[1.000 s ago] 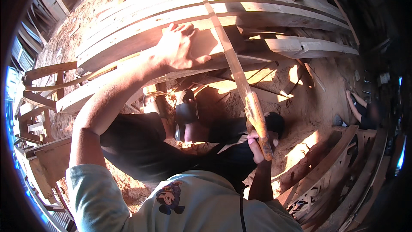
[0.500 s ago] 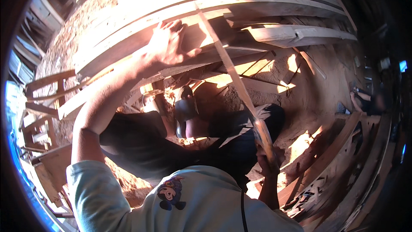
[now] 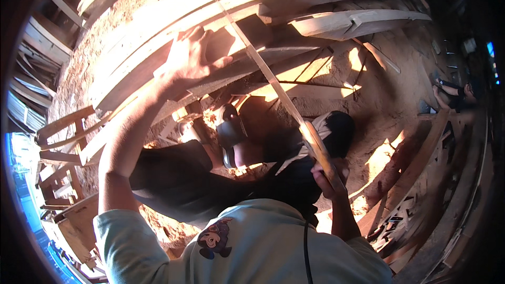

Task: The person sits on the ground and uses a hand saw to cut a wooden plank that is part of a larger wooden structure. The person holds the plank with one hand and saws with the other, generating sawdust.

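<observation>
A dim timber yard on reddish sawdust ground (image 3: 379, 105), with low sun striking the wood and scrap boards (image 3: 415, 215) heaped at four o'clock. From the head camera, a stack of long pale planks (image 3: 252, 0) curves across the top from ten o'clock to two o'clock, with rough wooden frames (image 3: 63, 142) standing at nine o'clock. The left hand (image 3: 192, 60) is raised at eleven o'clock, fingers spread wide and lying flat against the edge of one plank, pressing rather than gripping. A thin wooden slat (image 3: 273, 81) runs diagonally from twelve o'clock down toward the centre right, crossing over the planks. Its lower end sits in the right hand (image 3: 331, 176) at about four o'clock from centre, fingers curled tight around it. Just left of that hand is a dark shoe (image 3: 231, 131) on the dirt, near the middle. At three o'clock, close to the rim, another person (image 3: 455, 94) crouches low, well apart from the slat. The pale shirt (image 3: 247, 252) of the wearer fills six o'clock
</observation>
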